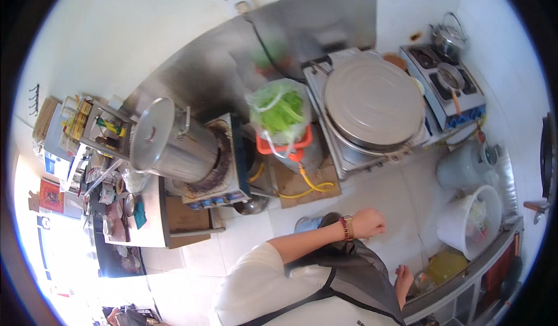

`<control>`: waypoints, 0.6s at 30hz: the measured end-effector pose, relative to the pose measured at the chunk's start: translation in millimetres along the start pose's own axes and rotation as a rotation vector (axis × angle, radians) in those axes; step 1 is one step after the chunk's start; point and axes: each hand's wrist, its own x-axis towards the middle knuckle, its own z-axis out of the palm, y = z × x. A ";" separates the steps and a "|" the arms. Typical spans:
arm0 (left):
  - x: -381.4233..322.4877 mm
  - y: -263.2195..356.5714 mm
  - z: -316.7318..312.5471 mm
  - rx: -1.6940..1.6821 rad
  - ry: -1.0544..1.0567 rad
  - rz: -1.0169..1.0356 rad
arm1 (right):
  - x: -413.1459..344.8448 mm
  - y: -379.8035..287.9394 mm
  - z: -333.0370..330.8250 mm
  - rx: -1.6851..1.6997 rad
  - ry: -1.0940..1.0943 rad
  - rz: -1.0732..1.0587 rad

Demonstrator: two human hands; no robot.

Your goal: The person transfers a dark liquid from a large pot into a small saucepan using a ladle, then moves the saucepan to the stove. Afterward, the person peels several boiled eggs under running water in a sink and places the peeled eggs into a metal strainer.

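My left hand (368, 223) is loosely curled in front of my dark apron (362, 265), with nothing visible in it. Red beads and a band (347, 228) circle its wrist. My right hand (404, 277) hangs beside the apron, partly cut off by it, and its fingers are too small to read. Before me a large round metal lid (375, 101) covers a wide pan on a steel stove. To its left, a plastic bag of leafy green vegetables (281, 110) rests in a red plastic holder (285, 144) above a gas cylinder with a yellow hose (311, 186).
A tall lidded stockpot (187, 151) stands on a burner at left, beside a cluttered worktable (150, 221). At right are a small stove with a saucepan (450, 77) and kettle (449, 40), another gas cylinder (462, 164) and a white bucket (449, 221). A blue tin (309, 224) stands on the floor.
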 end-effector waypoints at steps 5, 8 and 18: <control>96.0 26.3 16.3 -0.080 -0.079 0.065 | 107.7 8.0 -52.7 0.117 -0.122 0.001; 128.5 19.2 -6.9 -0.170 -0.038 -0.071 | 199.7 2.4 -71.4 0.198 -0.109 -0.162; 347.6 28.9 -22.9 -0.173 0.051 -0.222 | 524.7 -8.8 -150.7 -0.094 0.022 -0.205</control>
